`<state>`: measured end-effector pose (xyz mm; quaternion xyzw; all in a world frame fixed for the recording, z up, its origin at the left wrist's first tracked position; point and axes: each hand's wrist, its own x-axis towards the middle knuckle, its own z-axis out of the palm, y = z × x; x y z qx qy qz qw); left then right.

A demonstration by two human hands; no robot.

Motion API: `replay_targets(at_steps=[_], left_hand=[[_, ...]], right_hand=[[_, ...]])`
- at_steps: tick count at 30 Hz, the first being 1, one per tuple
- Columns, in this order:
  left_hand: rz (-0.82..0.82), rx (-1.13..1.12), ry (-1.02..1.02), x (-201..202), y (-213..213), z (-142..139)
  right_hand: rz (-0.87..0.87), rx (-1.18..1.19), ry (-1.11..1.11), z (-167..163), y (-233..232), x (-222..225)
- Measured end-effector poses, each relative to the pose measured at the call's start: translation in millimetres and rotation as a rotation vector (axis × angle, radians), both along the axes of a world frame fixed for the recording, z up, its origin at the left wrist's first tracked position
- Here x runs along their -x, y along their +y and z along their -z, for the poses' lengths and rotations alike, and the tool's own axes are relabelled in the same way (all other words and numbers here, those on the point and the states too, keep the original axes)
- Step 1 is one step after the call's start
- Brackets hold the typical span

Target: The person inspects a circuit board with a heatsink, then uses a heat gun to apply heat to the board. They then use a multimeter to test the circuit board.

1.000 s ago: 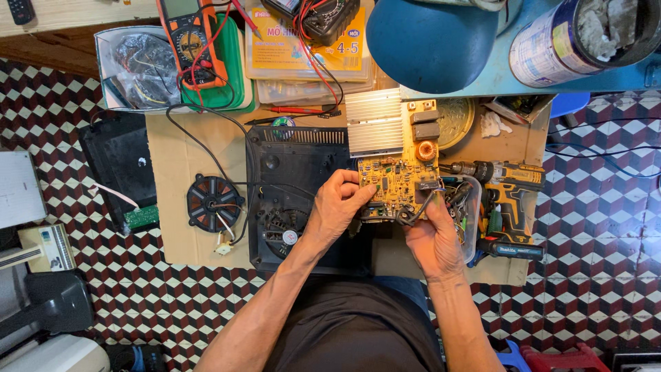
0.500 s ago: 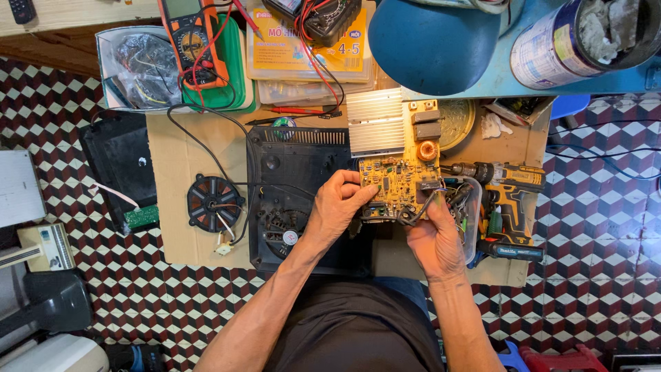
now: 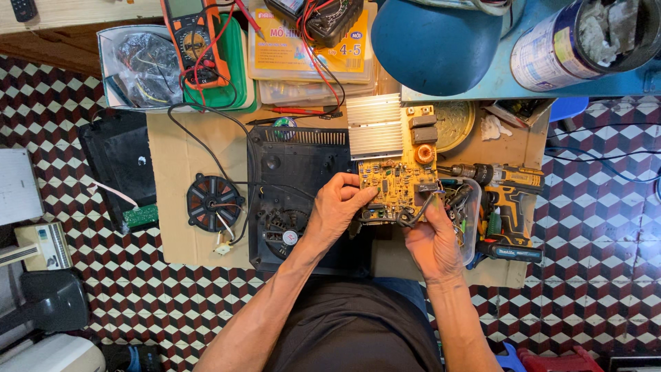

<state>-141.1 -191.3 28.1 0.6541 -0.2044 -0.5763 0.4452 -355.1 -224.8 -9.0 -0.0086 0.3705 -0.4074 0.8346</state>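
We see the yellow circuit board [image 3: 398,180] held up over the open black appliance housing [image 3: 303,200], which lies on cardboard [image 3: 172,179] on the tiled floor. The left hand [image 3: 337,210] pinches the board's left edge, its fingers [image 3: 358,196] curled onto the component face; the right hand [image 3: 430,238] cups the lower right corner, its fingers closed under the board by dark wires [image 3: 413,215].

Orientation: the board's long axis runs away from us, with the finned silver heat sink [image 3: 374,127] at the far end and the copper coil [image 3: 425,153] on the right side. Component face is up.

Risks, as we judge them: the heavy heat-sink end overhangs both grips, so the board could tip forward. The wires at the near edge could snag or tear. The cordless drill [image 3: 506,200] and parts tray [image 3: 468,213] sit just beside the right hand; a bump could scatter parts.
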Motion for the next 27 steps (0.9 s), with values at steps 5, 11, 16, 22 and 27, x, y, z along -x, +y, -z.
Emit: replay_targets(at_steps=[5, 11, 16, 22, 27], left_hand=[[0.009, -0.017, -0.01, -0.1, 1.8, -1.7], [-0.003, 0.003, 0.0, -0.8, 1.8, -2.1], [0.013, -0.01, -0.005, -3.0, 1.9, -0.2], [0.016, -0.01, -0.015, -3.2, 2.2, 3.0], [0.009, -0.012, -0.004, -2.8, 0.0, 5.3]], right_hand=[[0.008, 0.016, 0.011, -1.3, 1.3, -1.5], [0.002, 0.024, -0.011, -3.2, 1.1, -2.9], [-0.004, 0.015, -0.009, -3.3, 0.7, -4.3], [-0.001, 0.015, -0.003, -1.8, 0.1, -5.1], [-0.003, 0.016, 0.002, -0.2, -1.8, -5.4]])
